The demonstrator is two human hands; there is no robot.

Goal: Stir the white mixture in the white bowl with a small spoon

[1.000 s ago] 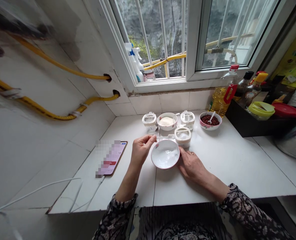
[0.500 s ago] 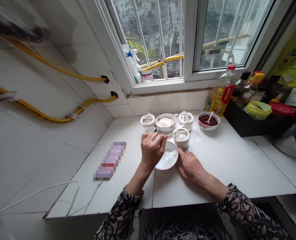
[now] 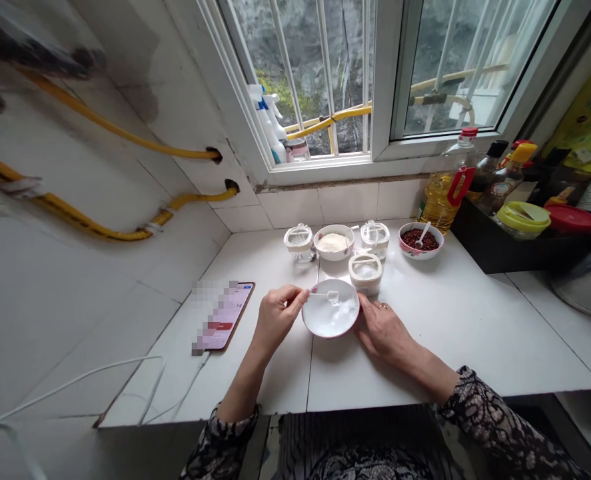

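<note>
My left hand (image 3: 278, 313) pinches the thin handle of a small white spoon (image 3: 332, 297), whose scoop is over the inside of a white bowl (image 3: 320, 325). White granules lie in the bowl's right part. On the bowl's right side my right hand (image 3: 384, 328) holds the edge, fingertips at the rim and a ring on one finger. Right behind the bowl stands a clear jar (image 3: 366, 275) with a pale lid and white contents. Whether the scoop holds anything is hard to make out.
Behind are two more lidded jars, left (image 3: 300, 243) and right (image 3: 375, 239), flanking a bowl of pale grains (image 3: 334, 244). A bowl of dark red beans (image 3: 420, 241) holds a spoon. An oil bottle (image 3: 442, 193) and black condiment box (image 3: 485, 241) stand right; a cabled phone (image 3: 230, 320) lies left.
My left hand has moved left and down from near the jar, bringing the spoon over the bowl. My right hand stays at the bowl's edge. The whole view has shifted slightly.
</note>
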